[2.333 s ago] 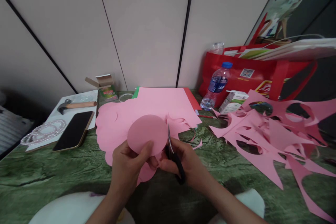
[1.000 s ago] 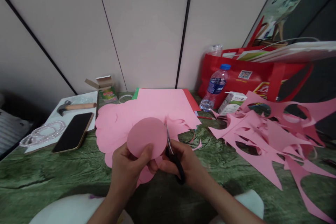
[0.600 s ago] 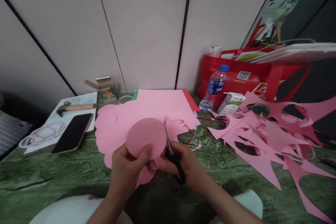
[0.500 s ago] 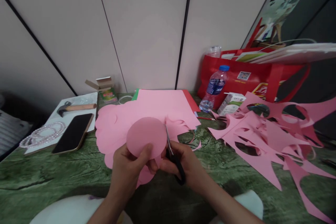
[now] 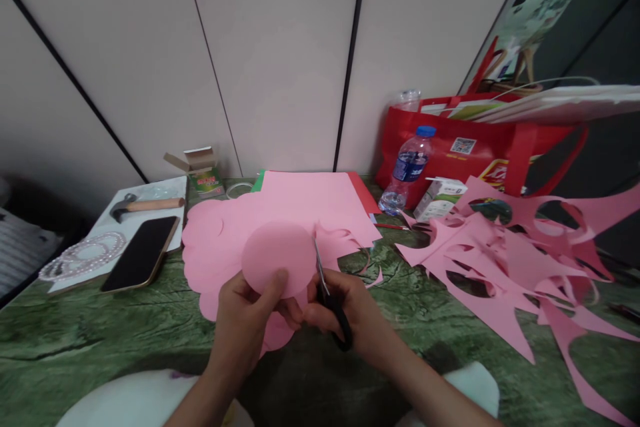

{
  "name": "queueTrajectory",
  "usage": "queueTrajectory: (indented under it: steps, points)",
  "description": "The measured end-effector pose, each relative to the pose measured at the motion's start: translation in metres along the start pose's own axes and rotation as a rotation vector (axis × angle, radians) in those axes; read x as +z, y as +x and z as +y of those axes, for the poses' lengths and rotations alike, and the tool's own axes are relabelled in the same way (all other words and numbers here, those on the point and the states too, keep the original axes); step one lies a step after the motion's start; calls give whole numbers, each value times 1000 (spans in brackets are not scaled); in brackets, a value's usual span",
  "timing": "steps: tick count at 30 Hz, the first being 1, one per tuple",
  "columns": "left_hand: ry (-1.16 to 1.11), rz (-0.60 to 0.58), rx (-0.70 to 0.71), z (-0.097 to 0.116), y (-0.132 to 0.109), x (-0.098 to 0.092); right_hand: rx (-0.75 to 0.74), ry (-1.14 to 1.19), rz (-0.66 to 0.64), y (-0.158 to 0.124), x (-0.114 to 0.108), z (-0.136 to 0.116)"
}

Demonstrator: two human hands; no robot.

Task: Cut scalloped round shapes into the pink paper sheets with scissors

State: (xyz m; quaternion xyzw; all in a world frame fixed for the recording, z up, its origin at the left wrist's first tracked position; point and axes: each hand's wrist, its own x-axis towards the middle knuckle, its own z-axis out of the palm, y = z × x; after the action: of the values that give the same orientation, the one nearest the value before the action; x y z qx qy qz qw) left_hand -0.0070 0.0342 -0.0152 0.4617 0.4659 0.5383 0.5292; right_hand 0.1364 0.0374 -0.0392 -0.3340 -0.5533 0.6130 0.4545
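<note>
A round pink paper disc (image 5: 277,253) is pinched in my left hand (image 5: 250,310), thumb on its front face. My right hand (image 5: 350,310) is closed round the black handles of the scissors (image 5: 336,310). Their blades point up along the disc's right edge and look nearly closed. The fingertips of both hands are close together below the disc. Behind and under my left hand lies a heap of scalloped pink paper pieces (image 5: 205,247). Pink sheets (image 5: 315,193) are stacked beyond it, over green and red ones.
Cut pink scraps (image 5: 500,260) cover the right side. Behind them stand a water bottle (image 5: 410,167), a small carton (image 5: 440,199) and a red bag (image 5: 450,147). At left are a phone (image 5: 141,253), hammer (image 5: 150,205), beads (image 5: 83,257) and an opened box (image 5: 205,177).
The disc in my left hand has tilted slightly and its top edge sits a little higher. My right hand and the scissors have barely moved.
</note>
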Motion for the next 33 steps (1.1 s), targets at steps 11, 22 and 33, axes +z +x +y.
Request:
queueTrajectory:
  steps: [11,22,33]
  points:
    - [108,36,20,3,1,2,6,-53,19,1,2,0]
    - [137,34,-24,3,-2,0,-42,-72,-10,2,1,0]
    - [130,17,-48,5,-3,0,-15,-110,-10,1,0,-3]
